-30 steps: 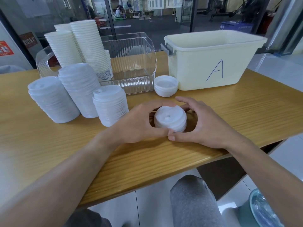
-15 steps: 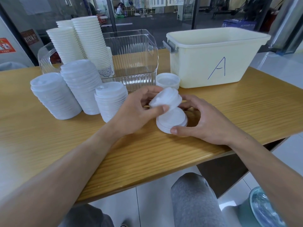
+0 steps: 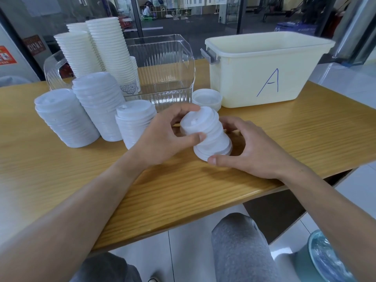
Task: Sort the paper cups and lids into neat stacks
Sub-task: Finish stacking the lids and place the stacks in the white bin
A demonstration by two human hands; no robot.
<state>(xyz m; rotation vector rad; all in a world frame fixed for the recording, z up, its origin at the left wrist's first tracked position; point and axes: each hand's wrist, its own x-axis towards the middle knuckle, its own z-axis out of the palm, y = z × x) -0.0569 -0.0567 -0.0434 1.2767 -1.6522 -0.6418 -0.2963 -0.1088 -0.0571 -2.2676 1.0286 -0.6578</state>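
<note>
- small lid stack: white, leaning left, base on the table
- three taller lid stacks at left
- paper cup stacks behind them

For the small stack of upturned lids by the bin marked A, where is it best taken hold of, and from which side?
Probably by the outer rim, from above. The small lid stack is low and wide, sitting flat on the table close to the cream bin and the clear basket. Fingers spread around the rim from the near side should clear both.
</note>
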